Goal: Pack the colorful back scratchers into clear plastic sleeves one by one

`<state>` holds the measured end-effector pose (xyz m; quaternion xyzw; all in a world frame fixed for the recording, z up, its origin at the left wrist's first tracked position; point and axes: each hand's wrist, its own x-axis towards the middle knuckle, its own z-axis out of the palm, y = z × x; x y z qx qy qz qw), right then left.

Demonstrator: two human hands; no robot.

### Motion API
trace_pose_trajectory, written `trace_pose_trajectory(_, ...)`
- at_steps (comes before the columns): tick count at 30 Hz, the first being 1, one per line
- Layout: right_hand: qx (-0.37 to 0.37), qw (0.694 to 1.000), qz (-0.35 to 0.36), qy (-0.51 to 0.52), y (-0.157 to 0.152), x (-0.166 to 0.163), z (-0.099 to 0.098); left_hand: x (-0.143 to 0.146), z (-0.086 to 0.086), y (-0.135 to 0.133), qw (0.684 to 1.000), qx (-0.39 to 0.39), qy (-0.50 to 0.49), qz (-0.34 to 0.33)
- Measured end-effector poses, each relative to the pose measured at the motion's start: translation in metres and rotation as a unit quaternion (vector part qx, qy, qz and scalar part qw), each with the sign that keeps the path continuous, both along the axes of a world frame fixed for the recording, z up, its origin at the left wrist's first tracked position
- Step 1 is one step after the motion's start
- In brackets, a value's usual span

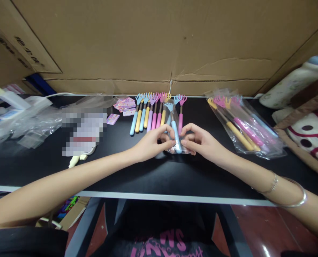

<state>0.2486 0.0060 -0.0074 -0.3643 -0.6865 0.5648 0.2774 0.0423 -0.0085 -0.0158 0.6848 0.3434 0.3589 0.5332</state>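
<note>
Between both hands is a light blue back scratcher (176, 137) inside a clear plastic bag (171, 150), its clawed head pointing away from me. My left hand (159, 141) pinches the bag's left edge near the handle end. On the other side, my right hand (195, 140) pinches the bag too, thumb and fingers closed. Just beyond, a row of loose back scratchers (150, 114) in blue, yellow, purple and pink lies on the black table (148, 175). To the right lie several bagged back scratchers (241, 128), overlapping one another.
Small printed cards (125, 104) are piled left of the row. Farther left are crumpled clear bags (41, 121) and a blurred-out flat object (85, 132) with a cable. A cardboard wall (159, 43) closes off the back. A bottle (290, 84) and a patterned bag (314, 132) stand at right.
</note>
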Motion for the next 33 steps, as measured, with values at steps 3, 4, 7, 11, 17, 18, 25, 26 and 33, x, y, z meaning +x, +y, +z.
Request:
trace_pose_trajectory(3,0.014,1.0,0.007,-0.008,-0.001,0.0,0.001,-0.001,-0.001,-0.001,1.0,0.012,0.014,-0.002)
trace_pose_trajectory(4,0.021,1.0,0.008,-0.012,-0.002,0.0,0.002,-0.001,-0.001,-0.001,1.0,0.017,0.019,-0.003)
trace_pose_trajectory(7,0.035,0.999,0.012,-0.025,-0.003,-0.001,0.004,-0.002,0.0,-0.001,1.0,0.021,0.02,-0.006)
trace_pose_trajectory(11,0.05,0.998,0.015,-0.035,-0.004,-0.001,0.003,-0.001,0.001,-0.001,1.0,0.016,0.006,-0.003)
trace_pose_trajectory(17,0.147,0.986,0.017,-0.076,-0.008,0.0,0.002,0.001,0.0,-0.004,1.0,0.029,-0.009,0.007)
trace_pose_trajectory(18,0.165,0.982,0.018,-0.085,-0.009,0.0,0.003,0.001,0.0,-0.005,0.999,0.029,-0.013,0.006)
trace_pose_trajectory(25,0.236,0.964,0.023,-0.123,-0.012,-0.001,0.007,0.001,0.003,-0.005,0.998,0.055,-0.037,0.015)
trace_pose_trajectory(26,0.233,0.965,0.023,-0.119,-0.011,-0.001,0.007,0.0,0.004,-0.005,0.997,0.059,-0.038,0.014)
trace_pose_trajectory(33,0.129,0.991,-0.03,-0.029,-0.002,0.001,0.002,0.0,0.008,-0.012,0.99,0.14,0.002,-0.008)
